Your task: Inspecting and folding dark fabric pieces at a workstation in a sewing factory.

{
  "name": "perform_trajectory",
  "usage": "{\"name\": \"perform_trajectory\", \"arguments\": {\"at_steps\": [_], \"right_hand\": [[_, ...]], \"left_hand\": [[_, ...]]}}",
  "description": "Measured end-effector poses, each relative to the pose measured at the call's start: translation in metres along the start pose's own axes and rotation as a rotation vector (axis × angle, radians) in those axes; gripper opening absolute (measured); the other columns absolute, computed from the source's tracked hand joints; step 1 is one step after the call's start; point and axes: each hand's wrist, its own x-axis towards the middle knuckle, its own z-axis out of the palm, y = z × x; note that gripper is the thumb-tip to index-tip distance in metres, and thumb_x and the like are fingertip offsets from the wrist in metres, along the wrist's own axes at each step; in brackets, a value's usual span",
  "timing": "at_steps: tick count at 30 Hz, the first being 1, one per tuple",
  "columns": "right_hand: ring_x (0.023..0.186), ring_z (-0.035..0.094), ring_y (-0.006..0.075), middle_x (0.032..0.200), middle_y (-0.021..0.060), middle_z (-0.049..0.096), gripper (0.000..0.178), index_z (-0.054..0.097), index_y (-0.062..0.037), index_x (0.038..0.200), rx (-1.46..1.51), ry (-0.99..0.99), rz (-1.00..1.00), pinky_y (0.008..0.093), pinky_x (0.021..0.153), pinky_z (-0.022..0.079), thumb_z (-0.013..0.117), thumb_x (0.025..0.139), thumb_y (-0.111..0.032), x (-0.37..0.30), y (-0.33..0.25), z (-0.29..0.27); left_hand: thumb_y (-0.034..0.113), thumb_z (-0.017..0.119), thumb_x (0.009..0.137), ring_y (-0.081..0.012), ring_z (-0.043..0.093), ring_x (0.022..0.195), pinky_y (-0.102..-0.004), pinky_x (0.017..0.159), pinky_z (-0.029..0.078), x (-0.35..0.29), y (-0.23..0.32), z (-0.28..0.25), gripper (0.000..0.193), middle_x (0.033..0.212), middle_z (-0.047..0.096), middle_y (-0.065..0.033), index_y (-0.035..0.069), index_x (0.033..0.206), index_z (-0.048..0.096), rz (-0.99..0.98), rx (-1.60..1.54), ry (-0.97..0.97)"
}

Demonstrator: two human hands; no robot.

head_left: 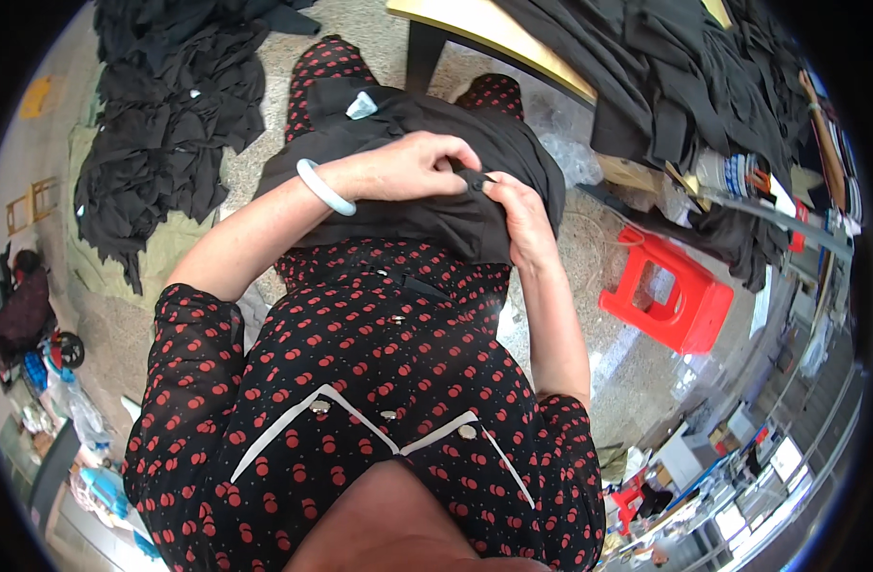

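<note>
A black garment [398,227] lies across my lap, with a small white label [361,105] showing near its far edge. My left hand [408,168], with a pale bangle on its wrist, pinches the cloth from the left. From the other side, my right hand [520,212] grips the same edge between thumb and fingers. Between the fingertips of both hands shows a dark round button [476,186] on the cloth. Part of the left fingers is hidden by the hand itself.
Dark garments are heaped on a greenish cloth [155,250] on the floor at left. A table with a pale top [484,33] stands ahead, beside more piled dark clothes [665,76]. On the right is a red plastic stool [699,303].
</note>
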Motion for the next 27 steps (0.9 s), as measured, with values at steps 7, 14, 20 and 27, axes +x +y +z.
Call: {"name": "perform_trajectory", "arguments": {"at_steps": [7, 14, 20, 27], "right_hand": [[0.080, 0.049, 0.0058, 0.085, -0.0018, 0.056, 0.013, 0.060, -0.0004, 0.091, -0.515, 0.007, -0.174, 0.0188, 0.074, 0.039, 0.053, 0.085, -0.010, 0.000, -0.015, 0.030], [0.085, 0.056, 0.0180, 0.096, 0.0089, 0.059, 0.041, 0.051, -0.0059, 0.113, -0.951, -0.245, -0.143, 0.0278, 0.077, 0.043, 0.062, 0.076, -0.020, 0.016, -0.003, 0.040], [0.080, 0.052, 0.0079, 0.087, 0.0016, 0.056, 0.029, 0.050, 0.0007, 0.109, -0.134, -0.226, 0.039, 0.0189, 0.076, 0.040, 0.054, 0.080, -0.001, 0.001, -0.017, 0.023], [0.075, 0.053, 0.0072, 0.088, 0.0028, 0.058, 0.034, 0.046, -0.0001, 0.116, -0.175, 0.045, -0.103, 0.0184, 0.069, 0.042, 0.055, 0.084, -0.009, 0.004, -0.034, -0.009]], "left_hand": [[0.018, 0.052, 0.080, -0.0346, 0.054, 0.069, -0.0390, 0.063, 0.043, -0.043, 0.011, -0.012, 0.021, 0.070, 0.054, -0.0172, -0.002, 0.075, 0.054, 0.211, 0.572, 0.097], [0.032, 0.070, 0.067, -0.0276, 0.052, 0.081, -0.0356, 0.068, 0.043, -0.084, -0.017, -0.034, 0.048, 0.094, 0.051, -0.0128, 0.003, 0.098, 0.048, 0.042, 0.599, 0.261], [0.030, 0.072, 0.061, -0.0327, 0.056, 0.088, -0.0405, 0.073, 0.045, -0.046, -0.039, 0.017, 0.054, 0.097, 0.054, -0.0145, 0.006, 0.104, 0.051, 0.105, 0.591, 0.006], [0.009, 0.046, 0.081, -0.0182, 0.061, 0.061, -0.0256, 0.049, 0.050, -0.088, -0.016, -0.065, 0.022, 0.073, 0.057, -0.0092, -0.001, 0.098, 0.054, -0.078, -0.110, 0.356]]}}
